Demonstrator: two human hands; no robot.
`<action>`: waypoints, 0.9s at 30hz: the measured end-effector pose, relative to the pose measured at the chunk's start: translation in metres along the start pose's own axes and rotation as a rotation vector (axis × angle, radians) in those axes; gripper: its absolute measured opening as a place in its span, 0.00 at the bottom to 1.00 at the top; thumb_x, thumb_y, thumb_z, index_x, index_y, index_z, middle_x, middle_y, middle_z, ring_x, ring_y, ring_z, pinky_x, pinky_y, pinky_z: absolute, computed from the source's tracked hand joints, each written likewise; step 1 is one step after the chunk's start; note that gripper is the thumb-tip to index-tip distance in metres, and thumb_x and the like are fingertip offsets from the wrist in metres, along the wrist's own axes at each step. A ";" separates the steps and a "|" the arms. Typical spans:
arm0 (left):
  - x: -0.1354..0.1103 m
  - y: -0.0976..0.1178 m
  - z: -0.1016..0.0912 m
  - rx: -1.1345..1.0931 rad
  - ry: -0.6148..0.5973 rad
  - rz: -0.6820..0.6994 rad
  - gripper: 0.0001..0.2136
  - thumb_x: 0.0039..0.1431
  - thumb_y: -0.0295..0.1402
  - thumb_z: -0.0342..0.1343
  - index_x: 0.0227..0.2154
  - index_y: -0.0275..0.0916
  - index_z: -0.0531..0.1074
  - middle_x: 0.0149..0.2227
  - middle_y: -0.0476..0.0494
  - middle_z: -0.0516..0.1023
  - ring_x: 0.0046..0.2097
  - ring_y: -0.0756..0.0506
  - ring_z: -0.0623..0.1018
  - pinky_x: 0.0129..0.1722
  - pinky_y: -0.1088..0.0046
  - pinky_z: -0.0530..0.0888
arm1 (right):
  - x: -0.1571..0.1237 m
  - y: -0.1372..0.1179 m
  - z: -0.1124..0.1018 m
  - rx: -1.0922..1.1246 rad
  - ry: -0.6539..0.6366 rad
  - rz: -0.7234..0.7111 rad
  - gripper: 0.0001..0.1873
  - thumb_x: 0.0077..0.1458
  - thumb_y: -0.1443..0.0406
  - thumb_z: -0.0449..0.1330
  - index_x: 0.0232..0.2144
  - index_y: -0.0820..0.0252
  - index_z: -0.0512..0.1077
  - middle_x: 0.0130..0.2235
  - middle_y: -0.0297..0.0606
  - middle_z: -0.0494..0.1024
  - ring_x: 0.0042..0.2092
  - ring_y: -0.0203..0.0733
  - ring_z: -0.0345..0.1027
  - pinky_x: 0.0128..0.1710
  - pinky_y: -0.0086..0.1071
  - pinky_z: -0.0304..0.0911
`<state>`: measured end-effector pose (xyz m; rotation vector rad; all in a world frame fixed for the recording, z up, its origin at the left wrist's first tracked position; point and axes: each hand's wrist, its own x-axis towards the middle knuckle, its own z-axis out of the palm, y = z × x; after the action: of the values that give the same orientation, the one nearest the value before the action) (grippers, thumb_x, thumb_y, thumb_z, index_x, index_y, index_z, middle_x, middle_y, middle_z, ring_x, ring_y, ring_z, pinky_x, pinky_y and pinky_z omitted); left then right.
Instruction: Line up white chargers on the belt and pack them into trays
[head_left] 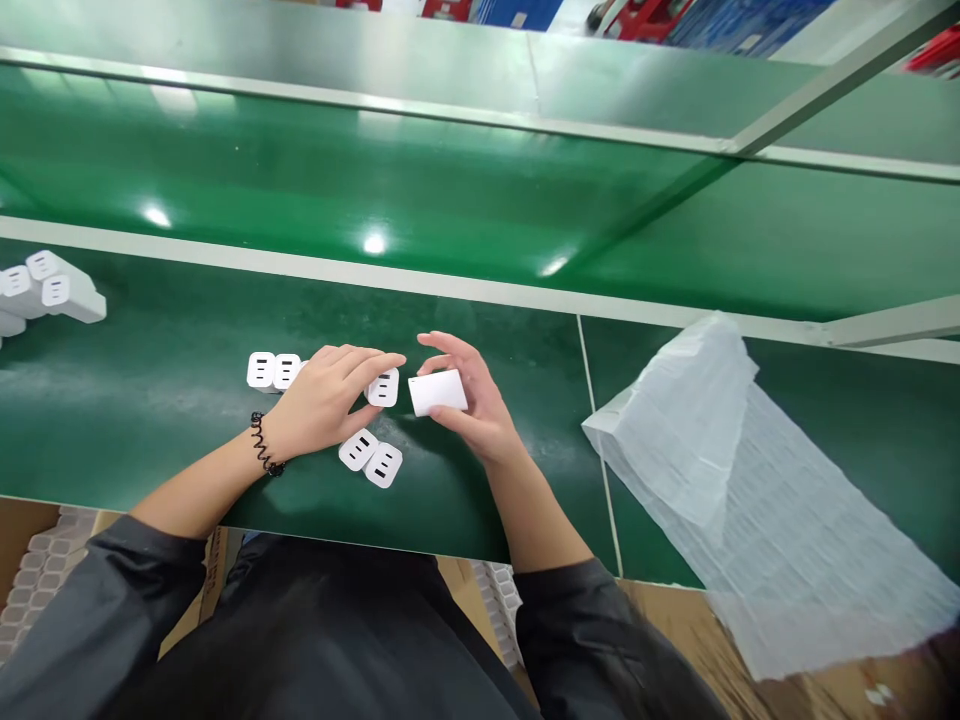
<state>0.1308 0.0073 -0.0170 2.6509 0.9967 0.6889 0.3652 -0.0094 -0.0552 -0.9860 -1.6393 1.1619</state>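
Observation:
White charger blocks with dark port slots stand on the green bench. My left hand (326, 395) has its thumb and fingers closed around one charger block (384, 388) at the end of a row; the palm hides part of that row. At the row's left end, two more charger blocks (273, 371) show. My right hand (476, 405) grips another charger block (438, 393) between thumb and fingers, its plain side facing up. Closer to me, two charger blocks (371, 458) sit side by side, slightly turned, below my left hand.
A pile of white chargers (52, 290) lies at the far left. Translucent white wrapping (750, 490) spreads over the right side and hangs past the front edge. Cardboard boxes with trays (49, 570) stand below the bench. A metal frame (450, 285) runs along the back.

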 end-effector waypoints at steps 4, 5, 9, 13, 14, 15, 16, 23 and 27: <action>-0.001 -0.002 0.004 0.063 -0.078 -0.021 0.19 0.64 0.28 0.52 0.57 0.38 0.65 0.53 0.39 0.77 0.50 0.41 0.77 0.49 0.62 0.67 | 0.004 0.004 -0.006 0.048 -0.001 0.125 0.26 0.56 0.54 0.64 0.56 0.50 0.67 0.57 0.42 0.73 0.53 0.48 0.70 0.48 0.41 0.72; -0.001 -0.002 0.004 0.074 -0.100 -0.027 0.19 0.64 0.29 0.53 0.58 0.38 0.65 0.52 0.39 0.78 0.49 0.41 0.78 0.49 0.61 0.67 | 0.005 0.005 -0.007 0.066 0.010 0.131 0.24 0.57 0.54 0.64 0.54 0.50 0.68 0.57 0.41 0.73 0.55 0.49 0.69 0.51 0.42 0.71; -0.001 -0.003 0.006 0.118 -0.172 -0.051 0.21 0.63 0.32 0.56 0.57 0.37 0.65 0.49 0.40 0.79 0.48 0.39 0.77 0.49 0.59 0.64 | 0.007 0.009 -0.008 0.117 0.025 0.185 0.19 0.57 0.55 0.64 0.50 0.51 0.72 0.50 0.40 0.77 0.51 0.47 0.72 0.51 0.42 0.71; -0.001 -0.006 0.008 0.130 -0.197 -0.042 0.22 0.62 0.35 0.59 0.58 0.37 0.65 0.48 0.40 0.79 0.49 0.38 0.76 0.48 0.59 0.63 | 0.007 0.013 -0.002 0.127 0.001 0.241 0.17 0.60 0.54 0.59 0.49 0.52 0.72 0.51 0.40 0.78 0.52 0.48 0.72 0.51 0.43 0.71; -0.001 -0.007 0.008 0.132 -0.201 -0.038 0.23 0.61 0.36 0.60 0.58 0.37 0.65 0.48 0.40 0.80 0.49 0.38 0.76 0.48 0.59 0.63 | 0.007 0.014 -0.001 0.150 -0.015 0.262 0.17 0.62 0.53 0.56 0.50 0.52 0.72 0.52 0.40 0.77 0.53 0.48 0.72 0.51 0.44 0.71; -0.001 -0.008 0.008 0.137 -0.205 -0.034 0.25 0.61 0.37 0.61 0.59 0.37 0.65 0.47 0.40 0.80 0.48 0.38 0.76 0.48 0.59 0.63 | 0.007 0.014 0.000 0.183 -0.031 0.290 0.18 0.63 0.53 0.54 0.50 0.52 0.71 0.54 0.41 0.76 0.54 0.48 0.71 0.51 0.45 0.72; -0.001 -0.008 0.008 0.146 -0.210 -0.031 0.26 0.61 0.38 0.61 0.59 0.37 0.64 0.46 0.40 0.80 0.48 0.38 0.76 0.48 0.59 0.63 | 0.007 0.013 0.001 0.227 -0.052 0.315 0.19 0.64 0.52 0.52 0.51 0.53 0.71 0.56 0.41 0.75 0.54 0.49 0.71 0.51 0.46 0.72; -0.001 -0.010 0.008 0.205 -0.218 -0.009 0.28 0.58 0.45 0.64 0.56 0.35 0.68 0.41 0.38 0.81 0.45 0.38 0.77 0.45 0.61 0.64 | 0.006 0.005 -0.003 0.341 -0.145 0.346 0.35 0.45 0.57 0.72 0.55 0.51 0.68 0.57 0.41 0.72 0.55 0.50 0.69 0.55 0.44 0.67; -0.002 -0.011 0.007 0.209 -0.205 -0.004 0.25 0.59 0.44 0.63 0.54 0.35 0.69 0.42 0.38 0.81 0.46 0.38 0.77 0.45 0.61 0.64 | 0.008 0.007 -0.004 0.305 -0.090 0.396 0.30 0.46 0.56 0.72 0.51 0.52 0.73 0.49 0.39 0.75 0.50 0.47 0.70 0.54 0.43 0.66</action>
<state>0.1269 0.0144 -0.0279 2.8241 1.0662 0.3167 0.3678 0.0006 -0.0598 -1.0976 -1.3116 1.6871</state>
